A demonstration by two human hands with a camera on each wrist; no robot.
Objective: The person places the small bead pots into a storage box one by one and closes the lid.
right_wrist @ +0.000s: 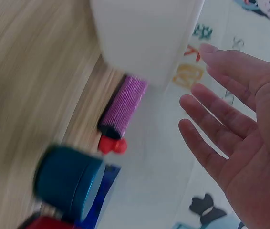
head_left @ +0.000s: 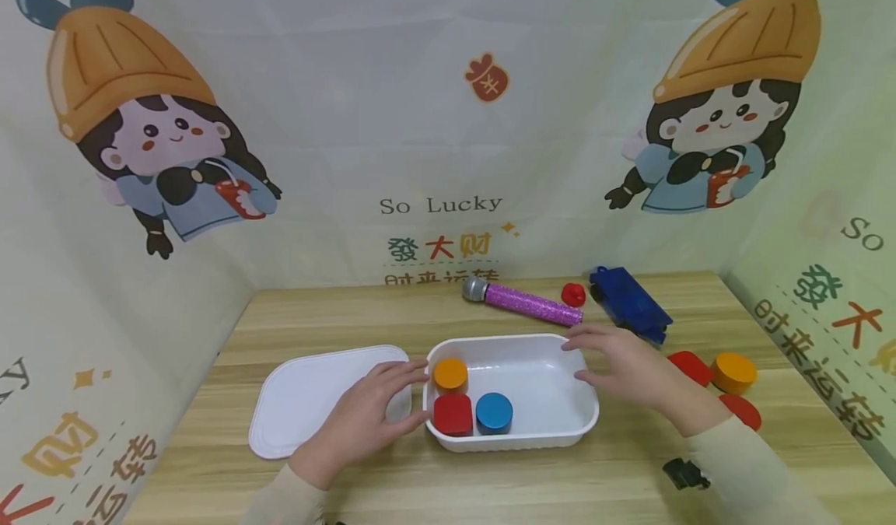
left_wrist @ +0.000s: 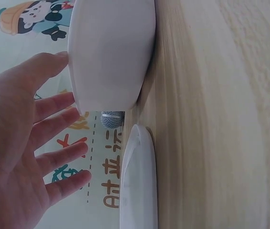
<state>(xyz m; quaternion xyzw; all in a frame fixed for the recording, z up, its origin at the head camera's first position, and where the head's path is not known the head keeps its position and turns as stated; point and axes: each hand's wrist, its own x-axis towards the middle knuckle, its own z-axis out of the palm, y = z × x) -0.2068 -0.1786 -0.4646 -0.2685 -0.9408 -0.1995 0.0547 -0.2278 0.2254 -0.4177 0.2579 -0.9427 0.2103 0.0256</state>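
Note:
A white plastic box (head_left: 518,442) stands on the table with its top uncovered. Inside, toward its left end, are an orange round block (head_left: 450,375), a red square block (head_left: 453,416) and a blue cylinder block (head_left: 494,414). My left hand (head_left: 374,408) is at the box's left end; in the left wrist view its thumb touches the rim and the fingers spread loosely. My right hand (head_left: 623,365) is by the right end, fingers extended near the rim; contact is unclear. A white lid (head_left: 308,393) lies flat at the left, partly behind the left hand.
Behind the box lie a purple glitter microphone (head_left: 528,304), a small red object (head_left: 573,295) and a blue toy vehicle (head_left: 630,303). Red blocks (head_left: 689,367) and an orange block (head_left: 733,373) sit beyond the right forearm. The right wrist view shows another blue cylinder (right_wrist: 68,181).

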